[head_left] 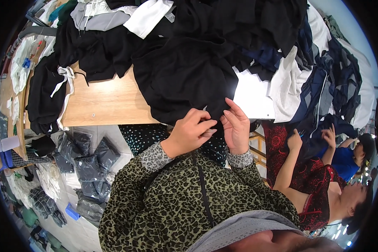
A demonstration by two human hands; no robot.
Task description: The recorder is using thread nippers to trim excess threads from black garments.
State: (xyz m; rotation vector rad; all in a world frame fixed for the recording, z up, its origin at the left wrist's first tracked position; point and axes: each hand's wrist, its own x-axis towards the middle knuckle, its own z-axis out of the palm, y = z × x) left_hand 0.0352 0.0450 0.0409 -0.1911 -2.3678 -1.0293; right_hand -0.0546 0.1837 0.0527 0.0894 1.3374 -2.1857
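Note:
A black garment [189, 80] lies spread over the table's front edge, its near edge bunched between my hands. A small pale tag [204, 108] shows at that edge. My left hand [190, 131] is closed, its fingers curled on the bunched cloth; the fingertips partly hide what they pinch. Across from it, my right hand [237, 131] grips the same edge low down, with its index finger and thumb raised against the fabric. The two hands are close together but apart. Leopard-print sleeves with grey cuffs cover my forearms.
More black garments [101, 54] and a white cloth [148, 17] are heaped behind. The wooden table [109, 103] shows at left, a grey-white garment [287, 86] at right. Bagged dark clothes [90, 168] lie on the floor. A co-worker in red-patterned clothing [308, 185] handles navy cloth on the right.

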